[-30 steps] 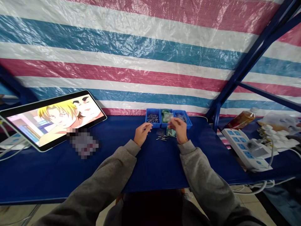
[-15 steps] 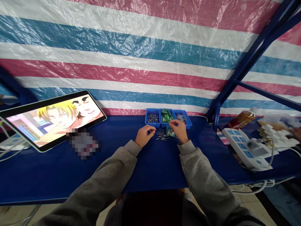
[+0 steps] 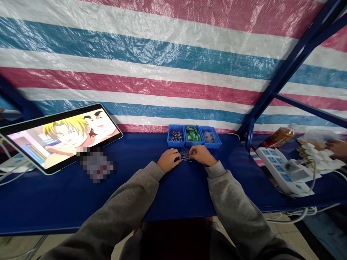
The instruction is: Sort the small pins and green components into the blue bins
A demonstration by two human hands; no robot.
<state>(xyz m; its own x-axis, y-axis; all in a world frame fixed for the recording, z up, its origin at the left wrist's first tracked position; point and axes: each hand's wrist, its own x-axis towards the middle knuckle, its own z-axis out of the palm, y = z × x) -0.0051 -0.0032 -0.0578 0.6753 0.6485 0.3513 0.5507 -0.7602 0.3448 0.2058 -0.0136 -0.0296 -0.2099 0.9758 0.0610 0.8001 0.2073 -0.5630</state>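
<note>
My left hand (image 3: 169, 160) rests low over the table with its fingers bent and their tips together beside several small metal pins (image 3: 186, 158). Opposite it, my right hand (image 3: 202, 155) is closed, its fingertips at the right end of the same pins. What either hand pinches is too small or hidden to make out. Just behind the pins lies a small clear plastic bag (image 3: 185, 151), partly between the hands. Farther back stand three joined blue bins: the left bin (image 3: 176, 143) has dark metal pins, the middle bin (image 3: 193, 143) green packets, the right bin (image 3: 214, 145) clear bags.
A tablet (image 3: 81, 139) playing a cartoon leans at the left, a blurred-out item (image 3: 98, 165) before it. On the right are a white power strip (image 3: 284, 171), plugged chargers, a drink bottle (image 3: 280, 136) and another person's hand (image 3: 337, 147). A blue frame post (image 3: 248, 135) stands between.
My right hand has come down and left toward the pins, and the green packet under it is no longer plainly visible. My left hand has moved slightly right, its fingers lowered to the pins.
</note>
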